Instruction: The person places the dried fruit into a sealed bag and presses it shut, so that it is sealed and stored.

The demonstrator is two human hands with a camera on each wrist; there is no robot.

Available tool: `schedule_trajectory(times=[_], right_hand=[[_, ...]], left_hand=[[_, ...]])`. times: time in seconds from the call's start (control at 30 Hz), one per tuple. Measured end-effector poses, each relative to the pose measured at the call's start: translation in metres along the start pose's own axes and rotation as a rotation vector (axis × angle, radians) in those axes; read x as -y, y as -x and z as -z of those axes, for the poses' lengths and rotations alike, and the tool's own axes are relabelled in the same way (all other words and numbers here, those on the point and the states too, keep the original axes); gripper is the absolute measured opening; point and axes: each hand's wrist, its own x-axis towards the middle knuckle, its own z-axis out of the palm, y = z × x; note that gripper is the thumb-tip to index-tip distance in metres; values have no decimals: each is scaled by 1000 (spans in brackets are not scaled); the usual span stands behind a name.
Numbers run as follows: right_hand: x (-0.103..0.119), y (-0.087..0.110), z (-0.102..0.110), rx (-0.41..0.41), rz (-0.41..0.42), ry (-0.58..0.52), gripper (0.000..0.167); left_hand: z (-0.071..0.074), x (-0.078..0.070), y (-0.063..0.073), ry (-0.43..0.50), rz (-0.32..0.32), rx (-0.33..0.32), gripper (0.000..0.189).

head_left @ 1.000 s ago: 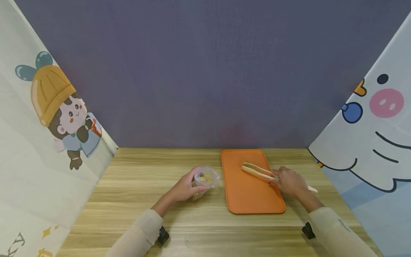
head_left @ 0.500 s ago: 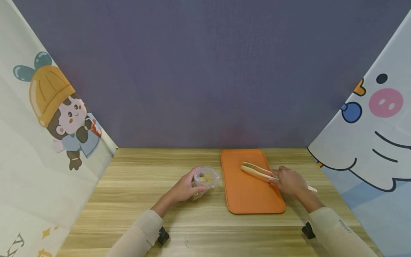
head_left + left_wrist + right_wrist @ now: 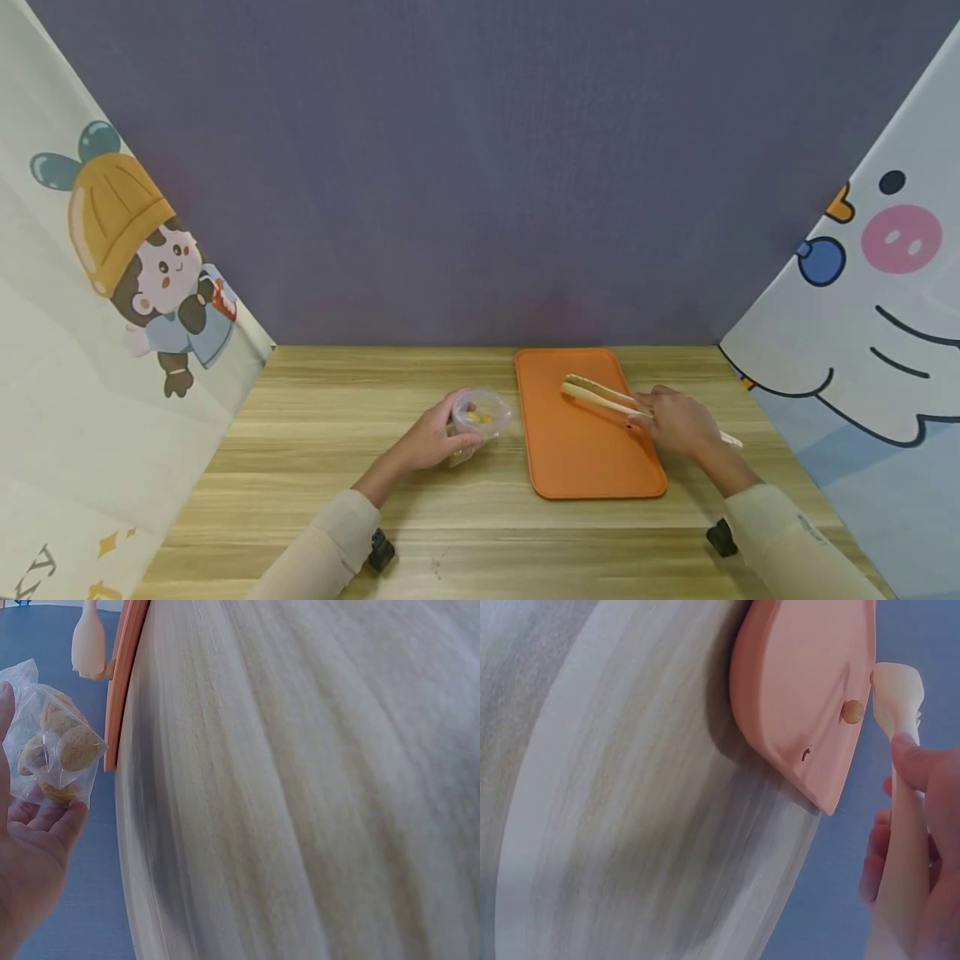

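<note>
At the lower centre of the head view, the left hand point(image 3: 433, 435) holds a clear plastic bag point(image 3: 486, 423) of round brownish pieces point(image 3: 78, 748). Toward the lower right, the right hand point(image 3: 677, 422) grips pale tongs point(image 3: 594, 396) over an orange tray point(image 3: 585, 467) (one small round piece point(image 3: 853, 712) shows on it, upper right in the right wrist view) on the worktop point(image 3: 337, 392).

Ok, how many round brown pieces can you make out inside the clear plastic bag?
4 in the left wrist view: upper piece, right piece, left piece and lower piece. Others may be hidden behind them or the left hand.
</note>
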Motion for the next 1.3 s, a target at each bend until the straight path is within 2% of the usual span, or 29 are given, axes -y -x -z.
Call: schedule_trajectory(times=[0.57, 1.07, 1.3], right_hand=[[14, 2, 15, -60, 73, 7, 46], [39, 2, 32, -92, 158, 6, 44], [51, 2, 39, -73, 149, -39, 46]], left_hand=[[0, -2, -1, 6, -6, 3, 91], [-2, -1, -2, 2, -15, 0, 90], [-3, 0, -2, 9, -2, -2, 90]])
